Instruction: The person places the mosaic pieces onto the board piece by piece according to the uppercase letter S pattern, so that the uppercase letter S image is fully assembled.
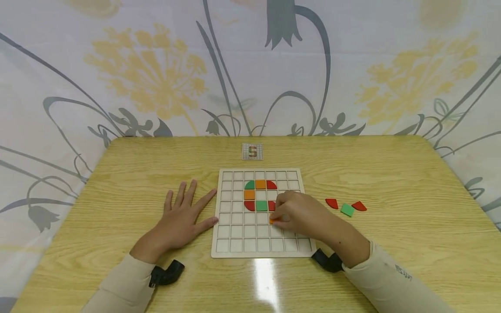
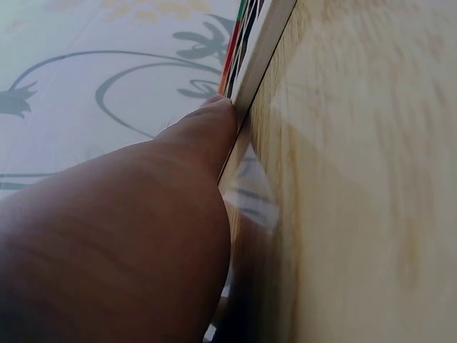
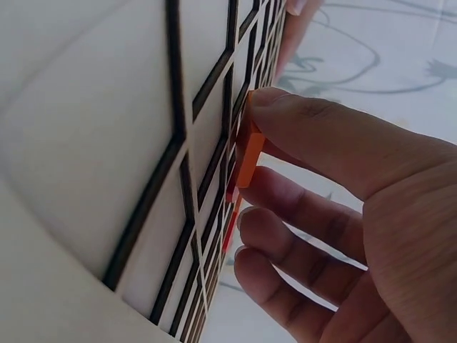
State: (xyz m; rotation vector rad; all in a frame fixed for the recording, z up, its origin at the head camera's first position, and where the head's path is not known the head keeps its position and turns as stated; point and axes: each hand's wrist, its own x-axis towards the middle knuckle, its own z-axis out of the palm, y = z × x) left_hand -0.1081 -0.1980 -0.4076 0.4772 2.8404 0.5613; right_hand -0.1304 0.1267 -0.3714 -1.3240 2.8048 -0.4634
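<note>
Head view: a person's right hand (image 1: 299, 211) pinches an orange tile (image 1: 271, 219) at the grid board (image 1: 249, 231); the left hand (image 1: 178, 224), fingers spread and holding nothing, rests on the surface (image 1: 98, 217) against the board's left edge. Three loose pieces (image 1: 346, 210) lie right of the board, a pattern card (image 1: 252, 151) beyond it.

Left wrist: the thumb (image 2: 196, 139) meets the board's edge.

Right wrist: thumb and forefinger grip the tile beside the board's grid.

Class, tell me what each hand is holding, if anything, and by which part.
The right hand pinches an orange tile by its edges, between thumb and fingers; the left hand holds nothing.
</note>
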